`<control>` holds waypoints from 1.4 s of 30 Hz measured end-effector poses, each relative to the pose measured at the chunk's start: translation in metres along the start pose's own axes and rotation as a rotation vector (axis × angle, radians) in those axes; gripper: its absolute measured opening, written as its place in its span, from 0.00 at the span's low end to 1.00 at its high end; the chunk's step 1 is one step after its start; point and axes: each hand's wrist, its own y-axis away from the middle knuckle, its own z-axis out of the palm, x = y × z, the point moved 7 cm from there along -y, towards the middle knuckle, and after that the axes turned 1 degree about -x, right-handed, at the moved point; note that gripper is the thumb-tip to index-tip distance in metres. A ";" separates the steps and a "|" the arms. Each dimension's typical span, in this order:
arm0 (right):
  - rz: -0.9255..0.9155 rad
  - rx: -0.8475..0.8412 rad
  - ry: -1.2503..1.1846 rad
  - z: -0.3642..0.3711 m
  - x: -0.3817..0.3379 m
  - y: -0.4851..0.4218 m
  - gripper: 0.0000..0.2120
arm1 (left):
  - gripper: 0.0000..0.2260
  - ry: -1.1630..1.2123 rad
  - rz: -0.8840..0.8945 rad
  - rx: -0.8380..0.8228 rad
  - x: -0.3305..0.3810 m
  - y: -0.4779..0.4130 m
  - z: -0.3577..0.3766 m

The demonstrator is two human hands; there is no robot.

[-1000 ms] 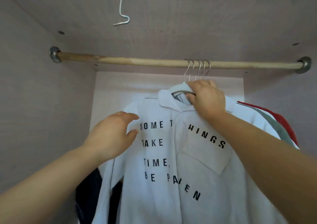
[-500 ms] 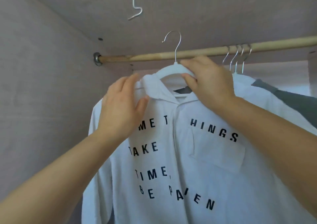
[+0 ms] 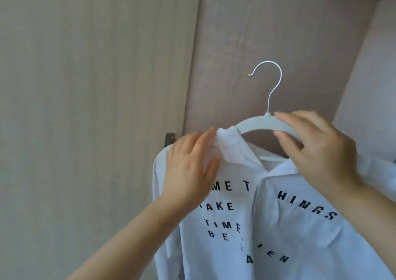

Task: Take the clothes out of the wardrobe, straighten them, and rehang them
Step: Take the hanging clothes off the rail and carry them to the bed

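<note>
Mauve wardrobe wall [image 3: 278, 22], beige door [image 3: 85, 108] (hinged); shirt [image 3: 278, 226], hanger [image 3: 255, 125]

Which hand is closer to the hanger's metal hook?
Right. The right hand grips the hanger just below the hook; the left hand holds the shirt collar, lower and further left.

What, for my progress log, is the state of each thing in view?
white shirt: draped on the hanger, front to the camera, collar bunched on one side.
hanger: upright, hook free, caught on nothing.
left hand: pinches the bunched collar.
right hand: grips the hanger's arm beside the hook.
</note>
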 end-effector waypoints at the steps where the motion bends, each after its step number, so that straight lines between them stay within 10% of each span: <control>1: -0.009 0.006 -0.047 0.008 -0.013 0.009 0.12 | 0.21 -0.042 -0.014 0.003 -0.009 0.016 -0.010; 21: -0.105 -0.074 -1.090 0.072 -0.377 0.055 0.14 | 0.17 -0.830 -0.502 0.228 -0.112 0.260 -0.304; 42: -0.288 -0.348 -1.635 0.019 -0.852 0.029 0.12 | 0.17 -1.183 -0.954 0.391 -0.221 0.461 -0.653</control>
